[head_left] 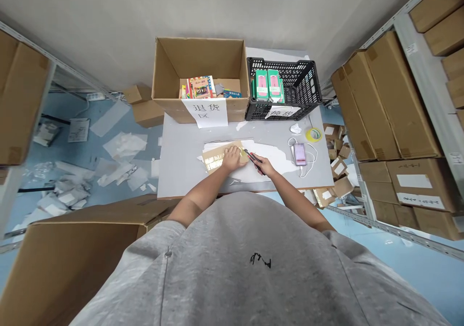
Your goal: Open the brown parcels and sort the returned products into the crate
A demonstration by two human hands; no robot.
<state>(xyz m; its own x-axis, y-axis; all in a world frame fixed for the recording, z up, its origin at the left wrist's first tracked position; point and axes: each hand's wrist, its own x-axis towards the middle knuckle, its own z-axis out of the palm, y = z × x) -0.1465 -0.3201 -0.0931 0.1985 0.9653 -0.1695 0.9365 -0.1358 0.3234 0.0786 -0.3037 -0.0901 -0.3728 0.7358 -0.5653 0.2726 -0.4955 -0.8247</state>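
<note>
The left grip (230,158) lies open, pressing down on a cardboard piece (214,157); the right grip (265,165) closes on a box cutter (253,159) just beside it. A slip of the cutter could nick the left grip.

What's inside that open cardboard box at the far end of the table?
The cardboard box holds colourful printed packets; anything beneath them is hidden.

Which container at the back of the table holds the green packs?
The black plastic crate on the right, with two green packs standing in it. The open cardboard box to its left holds colourful printed items instead.
</note>
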